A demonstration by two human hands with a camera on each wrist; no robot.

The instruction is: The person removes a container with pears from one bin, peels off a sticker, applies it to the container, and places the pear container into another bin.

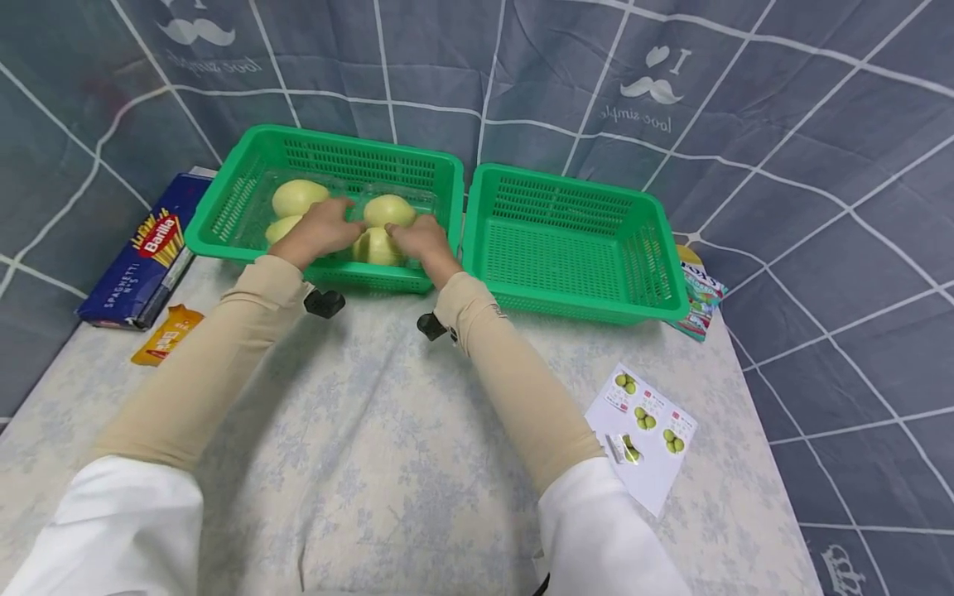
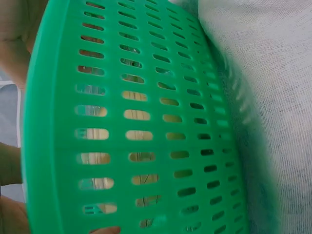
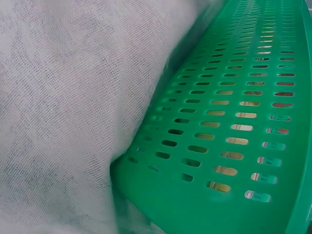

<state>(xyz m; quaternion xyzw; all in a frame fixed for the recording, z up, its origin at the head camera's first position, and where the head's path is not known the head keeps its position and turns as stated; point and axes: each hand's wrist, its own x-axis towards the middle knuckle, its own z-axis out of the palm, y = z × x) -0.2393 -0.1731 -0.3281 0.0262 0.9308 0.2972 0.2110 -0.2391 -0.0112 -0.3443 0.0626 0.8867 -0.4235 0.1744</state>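
Both hands reach into the left green basket (image 1: 328, 273), among pale yellow-green round fruits in clear plastic trays. My left hand (image 1: 322, 229) lies between the two trays, with fruits (image 1: 298, 197) on its left. Across from it, my right hand (image 1: 425, 242) grips the right side of the right-hand clear tray (image 1: 425, 199), its thumb over the front fruit (image 1: 382, 248). The left hand holds that tray's left side; a back fruit (image 1: 389, 210) sits between the hands. Most fingertips are hidden. Both wrist views mainly show the slotted basket wall (image 2: 161, 117).
An empty green basket (image 1: 566, 310) stands to the right. At left are a blue spaghetti box (image 1: 142, 265) and an orange packet (image 1: 167, 334). A colourful snack bag (image 1: 696, 294) is at far right, a sheet of fruit stickers (image 1: 648, 476) nearer me. Dark tiled-pattern cloth hangs behind.
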